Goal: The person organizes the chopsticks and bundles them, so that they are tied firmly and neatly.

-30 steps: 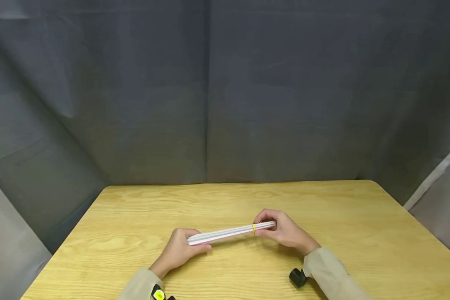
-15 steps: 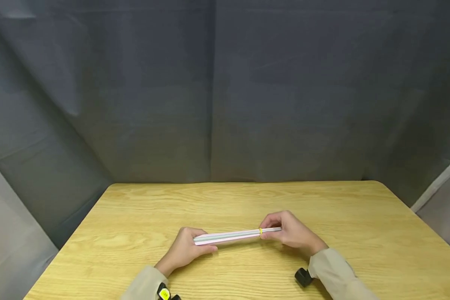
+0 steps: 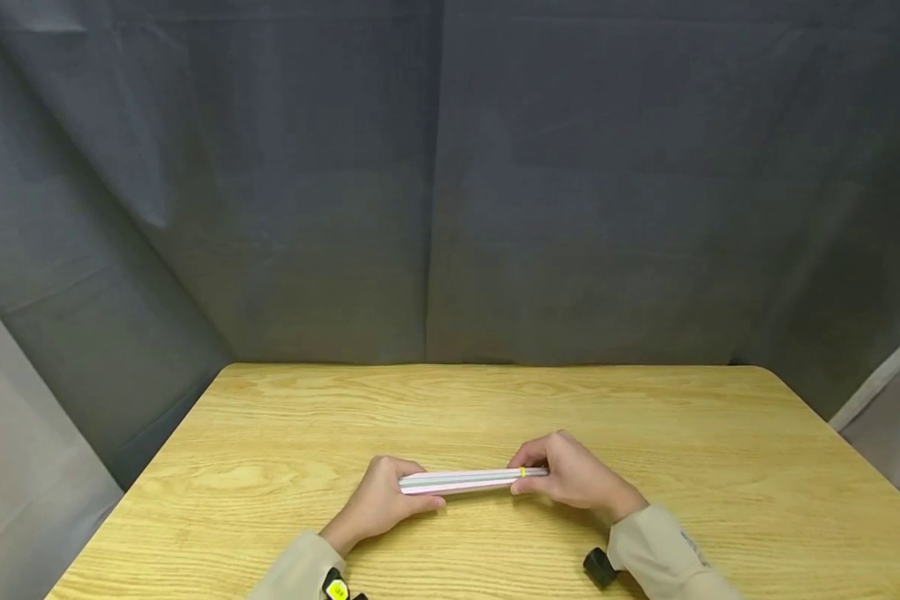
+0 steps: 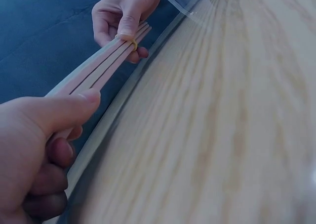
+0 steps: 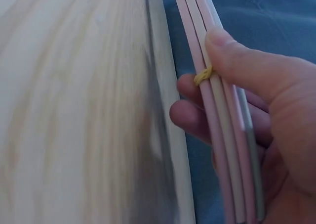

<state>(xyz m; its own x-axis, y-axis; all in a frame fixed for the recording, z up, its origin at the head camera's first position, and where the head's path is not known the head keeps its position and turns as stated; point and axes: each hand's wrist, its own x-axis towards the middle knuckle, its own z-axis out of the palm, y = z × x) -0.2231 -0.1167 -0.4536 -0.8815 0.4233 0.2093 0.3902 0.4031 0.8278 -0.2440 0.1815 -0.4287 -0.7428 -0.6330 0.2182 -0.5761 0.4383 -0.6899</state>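
At seven o'clock the left hand (image 3: 378, 502) grips one end of the bundle (image 3: 461, 481); at five, the right hand (image 3: 576, 477) pinches the other, by a yellow band (image 5: 203, 76). Banding looks done; at six the bundle is not yet set down, its pink, cream and grey strips (image 5: 228, 135) snug together. Beyond, at twelve, hangs a dark curtain (image 3: 307, 167).

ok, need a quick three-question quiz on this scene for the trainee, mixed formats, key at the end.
1. What colour is the band on the strips?
2. True or false: the left hand holds nothing.
3. Which hand is nearer the band? A) left B) right

Key:
1. Yellow.
2. False: the left hand holds the strips too.
3. B: the right hand grips them at the band.
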